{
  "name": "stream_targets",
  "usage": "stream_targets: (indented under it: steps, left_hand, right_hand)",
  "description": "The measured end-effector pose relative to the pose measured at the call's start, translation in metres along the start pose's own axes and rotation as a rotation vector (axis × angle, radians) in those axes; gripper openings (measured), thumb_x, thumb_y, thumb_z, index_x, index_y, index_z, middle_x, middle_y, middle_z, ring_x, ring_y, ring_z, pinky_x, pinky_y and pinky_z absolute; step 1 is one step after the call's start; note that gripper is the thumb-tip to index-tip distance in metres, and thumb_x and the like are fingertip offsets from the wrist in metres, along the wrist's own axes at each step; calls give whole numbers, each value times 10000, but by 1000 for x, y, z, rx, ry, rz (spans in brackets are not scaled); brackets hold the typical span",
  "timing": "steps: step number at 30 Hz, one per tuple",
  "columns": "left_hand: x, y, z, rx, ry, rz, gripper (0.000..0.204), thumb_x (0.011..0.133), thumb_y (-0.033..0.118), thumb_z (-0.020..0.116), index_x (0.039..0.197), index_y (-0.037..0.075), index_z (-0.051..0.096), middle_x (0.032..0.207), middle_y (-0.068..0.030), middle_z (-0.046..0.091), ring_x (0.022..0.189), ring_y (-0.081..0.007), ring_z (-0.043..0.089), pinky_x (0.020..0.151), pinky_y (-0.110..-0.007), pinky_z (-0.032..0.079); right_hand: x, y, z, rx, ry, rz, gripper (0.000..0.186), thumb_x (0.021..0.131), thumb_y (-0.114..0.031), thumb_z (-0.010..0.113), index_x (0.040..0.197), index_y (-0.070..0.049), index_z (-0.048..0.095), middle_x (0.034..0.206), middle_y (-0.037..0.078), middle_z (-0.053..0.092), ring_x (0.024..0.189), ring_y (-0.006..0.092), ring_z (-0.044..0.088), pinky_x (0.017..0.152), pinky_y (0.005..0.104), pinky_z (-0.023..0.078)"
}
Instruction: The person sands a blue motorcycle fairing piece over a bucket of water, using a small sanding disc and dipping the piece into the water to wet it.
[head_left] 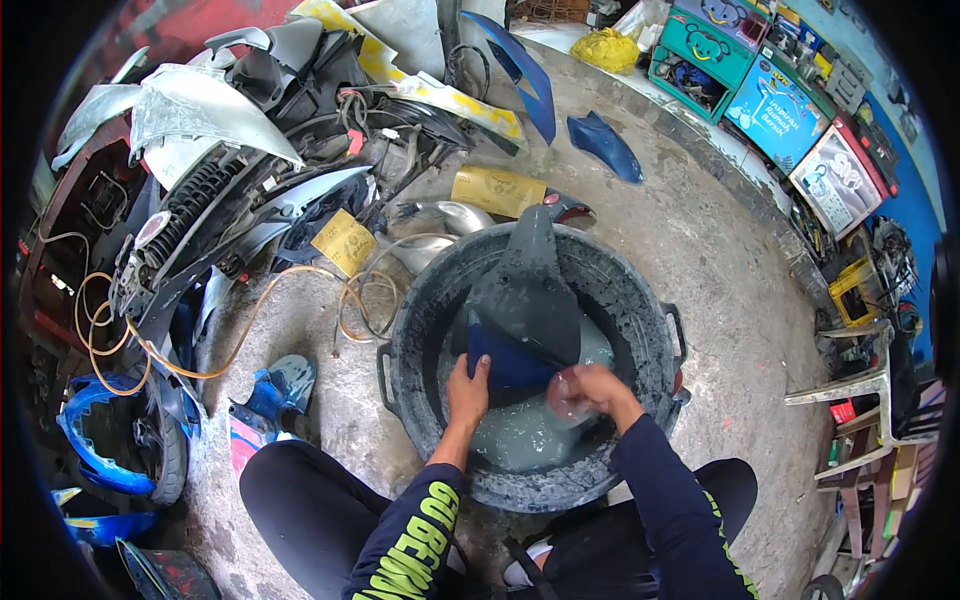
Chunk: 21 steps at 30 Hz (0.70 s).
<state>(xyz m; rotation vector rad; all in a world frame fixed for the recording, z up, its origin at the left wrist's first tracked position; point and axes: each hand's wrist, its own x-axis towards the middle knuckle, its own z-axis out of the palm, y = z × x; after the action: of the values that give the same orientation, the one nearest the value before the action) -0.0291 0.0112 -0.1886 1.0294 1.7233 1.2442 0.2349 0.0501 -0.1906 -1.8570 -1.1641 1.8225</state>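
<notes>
The dark grey plastic panel with a dark blue lower part (525,310) leans inside the big, round, black plastic tub (632,320), its narrow tip at the tub's far rim. That rim seems to prop it up. The bare left hand (468,394) grips the panel's near left edge, maybe so it cannot slip into the cloudy grey water (515,440) in the tub. The bare right hand (602,390) seems to hold a blurry, reddish thing (566,397) inside the tub; I cannot tell what. The panel's grey part looks dull, with small dark spots.
</notes>
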Motion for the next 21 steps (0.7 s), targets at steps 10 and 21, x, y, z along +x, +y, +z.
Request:
stream_targets:
  steps: [10, 21]
  left_hand:
    - [1, 29, 12, 90, -446, 18, 379, 892, 281, 723, 1084, -44, 690, 937, -140, 735, 857, -201, 687, 775, -351, 518]
    - [-21, 128, -15, -618, -621, -420, 375, 862, -49, 581, 1234, -17, 608, 1124, -94, 673, 1002, -208, 686, 905, -374, 570]
  right_hand:
    - [-74, -103, 52, -206, 353, -745, 277, 872, 25, 603, 1134, -12, 687, 987, 159, 758, 937, 266, 741, 815, 360, 563]
    - [-149, -132, 45, -640, 577, -1185, 296, 839, 28, 632, 1098, -76, 733, 1029, 98, 755, 1014, 305, 696, 879, 412, 555]
